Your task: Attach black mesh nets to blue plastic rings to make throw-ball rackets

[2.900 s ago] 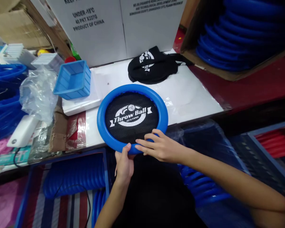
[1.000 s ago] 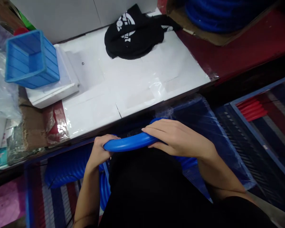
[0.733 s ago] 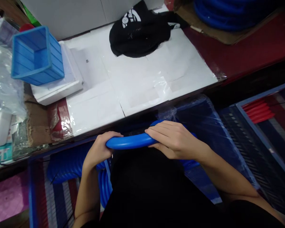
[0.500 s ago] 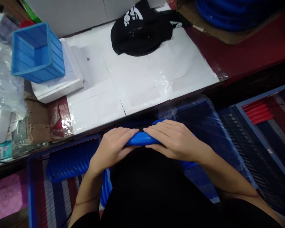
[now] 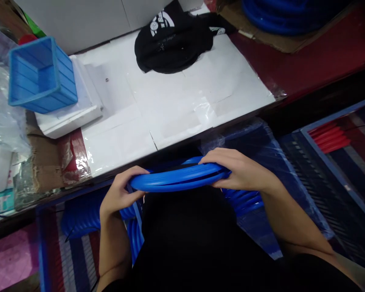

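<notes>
A glossy blue plastic ring (image 5: pixel 176 178) is held up in front of my body, just below the bench edge. A dark slit runs along its near side, and its far side shows behind. My left hand (image 5: pixel 121 190) grips the ring's left end, thumb on one side and fingers on the other. On the right end my right hand (image 5: pixel 237 168) is closed round it, its fingertips partly hidden. Several more blue rings lie in stacks below, one stack (image 5: pixel 241 201) under my right hand and another (image 5: pixel 82 217) at the lower left.
Ahead is a bench with a white covered top (image 5: pixel 173 117). On it lie a black fabric item (image 5: pixel 173 48) with white print and a blue bin (image 5: pixel 42 93) on a white box (image 5: pixel 69 121). Red pieces (image 5: pixel 330 136) are in a crate at right; a pink block (image 5: pixel 12 255) is lower left.
My hands have moved apart from the ring's near middle to its two ends. More of the blue ring now shows between them. The view has shifted slightly.
</notes>
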Tool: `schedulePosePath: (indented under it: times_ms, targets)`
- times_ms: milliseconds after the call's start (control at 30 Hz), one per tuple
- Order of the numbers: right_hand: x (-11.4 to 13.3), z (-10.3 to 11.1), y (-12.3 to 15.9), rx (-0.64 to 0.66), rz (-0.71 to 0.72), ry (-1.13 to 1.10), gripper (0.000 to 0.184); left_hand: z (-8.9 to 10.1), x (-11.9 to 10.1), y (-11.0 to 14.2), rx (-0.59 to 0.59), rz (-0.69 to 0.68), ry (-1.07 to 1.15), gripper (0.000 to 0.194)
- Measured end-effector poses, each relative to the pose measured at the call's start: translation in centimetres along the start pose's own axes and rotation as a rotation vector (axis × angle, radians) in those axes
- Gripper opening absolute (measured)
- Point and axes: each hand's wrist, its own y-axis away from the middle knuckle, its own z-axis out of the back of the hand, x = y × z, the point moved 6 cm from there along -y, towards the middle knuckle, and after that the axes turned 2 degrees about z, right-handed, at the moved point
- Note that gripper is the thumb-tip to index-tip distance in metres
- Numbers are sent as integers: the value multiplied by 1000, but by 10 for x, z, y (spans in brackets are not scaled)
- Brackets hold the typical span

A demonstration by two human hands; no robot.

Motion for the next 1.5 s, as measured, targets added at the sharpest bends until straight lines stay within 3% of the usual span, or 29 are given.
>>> schedulePosePath:
  times_ms: [100,167,367,533,800,1000,1133,1200,1267,1367,1433,1500]
  targets:
    - [8,-2,-5,22,4,24,31,-17,-26,-14,146,-66,-168,44]
    - [11,1,-4,40,-22,53,31,-23,-36,-21,168,-111,-214,45]
    - [22,4,2,115,-65,115,38,-30,-45,-24,131,-224,-247,42]
    - [41,-4,-11,143,11,113,55,-37,-49,-25,135,-262,-268,39]
    - [52,-8,-25,53,102,280,28,-38,-57,-29,26,-297,-369,46]
    - [56,-14,-26,-14,139,348,28,-38,-57,-25,-31,-276,-328,41]
    - [45,-5,-24,4,52,262,43,-31,-49,-22,-73,-271,-311,43]
    - [28,6,-18,21,-28,174,59,-18,-39,-16,-132,-302,-232,45]
    - [8,16,-9,23,-101,75,64,1,-25,-7,-245,-360,-93,41]
    - [-15,21,2,-10,-131,-40,45,24,-4,4,-328,-337,62,37]
    - [-20,15,4,-41,-106,-92,29,24,2,5,-261,-236,56,41]
    - [-16,5,2,-65,-66,-106,21,11,-4,-1,-134,-157,-23,50]
